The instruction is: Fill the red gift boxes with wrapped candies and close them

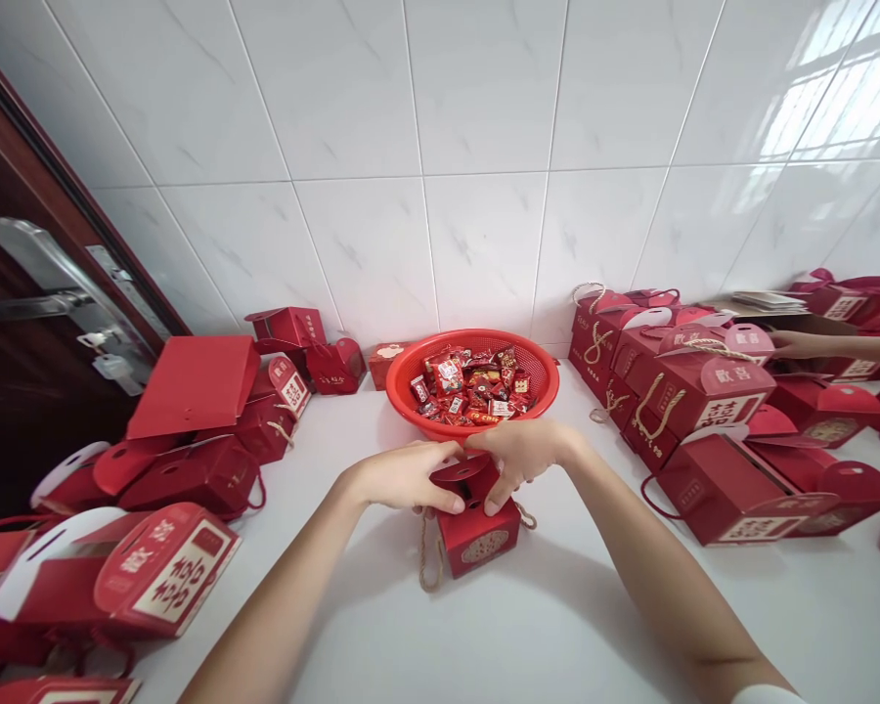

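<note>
A small red box [484, 536] with a round pale emblem and twisted cord handles stands upright on the white table [440, 645]. My left hand [411, 477] grips its top flaps from the left, thumb on the near edge. On the right side of the same flaps, my right hand [514, 458] closes with its thumb pressed near the slot. Just behind my hands is a red plastic basket [550, 386] holding several wrapped sweets [476, 381]. The far fingertips of both hands are partly hidden behind the box top.
Several red boxes [183, 577] crowd the left side, and more boxes [733, 489] are stacked at the right. Another person's hand [799, 345] reaches in among the right-hand boxes. A tiled wall [484, 235] runs behind; a door handle [36, 305] is at far left.
</note>
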The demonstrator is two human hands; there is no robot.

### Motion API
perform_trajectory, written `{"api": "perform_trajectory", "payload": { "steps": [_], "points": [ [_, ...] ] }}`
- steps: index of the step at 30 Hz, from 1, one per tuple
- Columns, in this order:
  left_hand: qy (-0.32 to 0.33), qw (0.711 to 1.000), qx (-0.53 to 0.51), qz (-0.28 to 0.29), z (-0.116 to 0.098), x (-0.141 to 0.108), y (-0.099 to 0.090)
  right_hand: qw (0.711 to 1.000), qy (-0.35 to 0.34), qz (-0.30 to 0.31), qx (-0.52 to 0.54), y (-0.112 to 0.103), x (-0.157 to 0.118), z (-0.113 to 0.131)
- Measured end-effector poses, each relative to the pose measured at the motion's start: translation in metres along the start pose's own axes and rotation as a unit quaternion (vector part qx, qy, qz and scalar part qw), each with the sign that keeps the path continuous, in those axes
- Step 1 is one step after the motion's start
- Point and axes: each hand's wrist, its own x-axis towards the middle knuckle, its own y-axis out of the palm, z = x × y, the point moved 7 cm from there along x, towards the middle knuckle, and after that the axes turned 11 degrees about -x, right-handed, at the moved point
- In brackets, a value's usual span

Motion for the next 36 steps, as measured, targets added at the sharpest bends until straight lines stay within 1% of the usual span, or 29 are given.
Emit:
{"api": "perform_trajectory", "payload": {
  "steps": [3, 5, 7, 10, 13, 15, 17, 19, 23, 26, 29, 32, 36],
  "points": [
    [-0.014, 0.998, -0.053, 0.038, 0.004, 0.002, 0.005, 0.999, 0.004, 0.02, 0.039, 0.0, -0.002, 0.001],
    [-0.027, 0.998, -0.053, 0.037, 0.007, 0.002, 0.004, 0.998, 0.009, 0.024, 0.052, -0.001, -0.004, 0.002],
    [-0.049, 0.998, -0.038, 0.016, 0.011, 0.002, 0.002, 0.998, 0.005, 0.014, 0.054, -0.003, -0.006, 0.002],
    [-0.068, 0.997, -0.016, -0.016, 0.014, 0.001, -0.002, 1.0, -0.002, -0.02, 0.022, -0.008, -0.009, 0.003],
    [-0.07, 0.997, -0.002, -0.021, 0.012, -0.001, -0.003, 0.998, 0.018, -0.056, -0.036, -0.011, -0.011, 0.002],
    [-0.075, 0.997, 0.019, -0.029, 0.012, -0.002, -0.005, 0.996, 0.035, -0.055, -0.061, -0.01, -0.011, 0.001],
    [-0.077, 0.996, 0.037, -0.033, 0.01, -0.004, -0.007, 0.996, 0.039, -0.041, -0.067, -0.007, -0.01, 0.001],
    [-0.07, 0.996, 0.048, -0.034, 0.008, -0.006, -0.008, 0.996, 0.029, -0.04, -0.071, -0.005, -0.008, 0.003],
    [-0.069, 0.995, 0.07, -0.034, 0.007, -0.011, -0.01, 0.994, -0.006, -0.058, -0.091, -0.004, 0.0, 0.01],
    [-0.071, 0.992, 0.094, -0.038, 0.008, -0.012, -0.013, 0.994, -0.017, -0.064, -0.083, -0.002, 0.007, 0.016],
    [-0.073, 0.989, 0.121, -0.05, 0.009, -0.012, -0.016, 0.993, -0.007, -0.065, -0.097, 0.0, 0.012, 0.02],
    [-0.084, 0.987, 0.128, -0.054, 0.01, -0.012, -0.018, 0.988, 0.006, -0.073, -0.134, 0.0, 0.012, 0.023],
    [-0.11, 0.983, 0.129, -0.066, 0.014, -0.012, -0.019, 0.971, 0.039, -0.123, -0.202, -0.008, 0.004, 0.025]
  ]
}}
